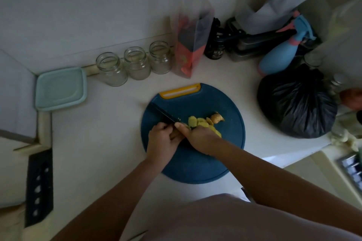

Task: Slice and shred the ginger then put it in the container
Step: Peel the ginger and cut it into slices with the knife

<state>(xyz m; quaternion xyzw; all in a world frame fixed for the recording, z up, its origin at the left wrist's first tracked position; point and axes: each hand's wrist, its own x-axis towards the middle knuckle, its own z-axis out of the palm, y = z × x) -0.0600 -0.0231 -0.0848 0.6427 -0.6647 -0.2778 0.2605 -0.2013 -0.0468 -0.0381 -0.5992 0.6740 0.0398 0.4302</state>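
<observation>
Pale yellow ginger slices [195,121] and a knobbly unpeeled ginger end [216,118] lie on the round blue cutting board [195,166]. My right hand [199,139] grips the handle of a dark-bladed knife [163,114], a finger stretched toward the blade, which points up and to the left. My left hand [161,141] sits just left of it, fingers curled around a tan ginger piece [175,134] under the blade's base. More slices are partly hidden beneath my right hand. A teal lidded container [60,88] stands at the far left by the wall.
Three empty glass jars [135,62] line the back wall next to an upright plastic bag [190,45]. A tied black rubbish bag [295,101], a blue spray bottle [282,53] and dark clutter crowd the right. A black knife block [39,188] lies at the left.
</observation>
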